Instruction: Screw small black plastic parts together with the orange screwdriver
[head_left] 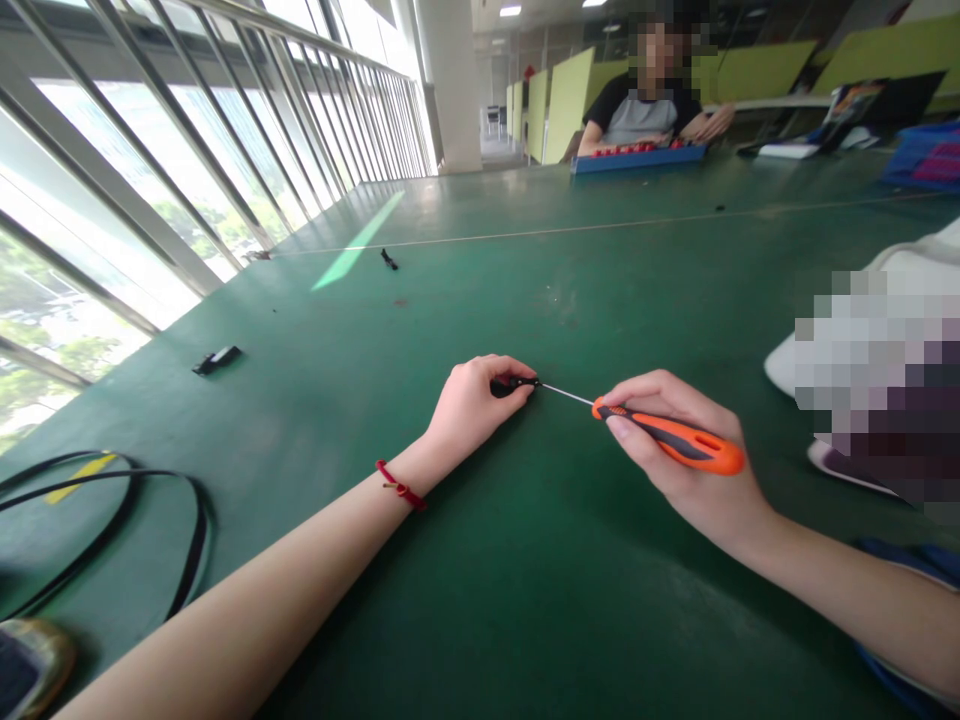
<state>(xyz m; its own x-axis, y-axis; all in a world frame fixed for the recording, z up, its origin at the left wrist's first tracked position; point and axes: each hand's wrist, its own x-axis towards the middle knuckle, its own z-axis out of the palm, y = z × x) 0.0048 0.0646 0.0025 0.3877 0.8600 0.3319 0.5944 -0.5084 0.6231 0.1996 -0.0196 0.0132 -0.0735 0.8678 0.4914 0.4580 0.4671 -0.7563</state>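
My left hand [480, 397] is closed around a small black part [516, 383], just above or resting on the green table; its exact kind is too small to tell. In my right hand [690, 430] is a screwdriver [694, 445] with an orange and dark grey handle. The screwdriver lies nearly level, its thin metal shaft pointing left. The tip of the shaft meets the right end of the black part, by the fingertips of my left hand. My fingers hide most of the part.
Small black pieces lie on the green table [450, 300] at left, one [216, 360] nearer and one [388, 260] farther. A looped black cable [199, 530] rests front left. A metal railing [225, 120] borders the left. Across sits a person [637, 115] behind a blue tray [637, 160].
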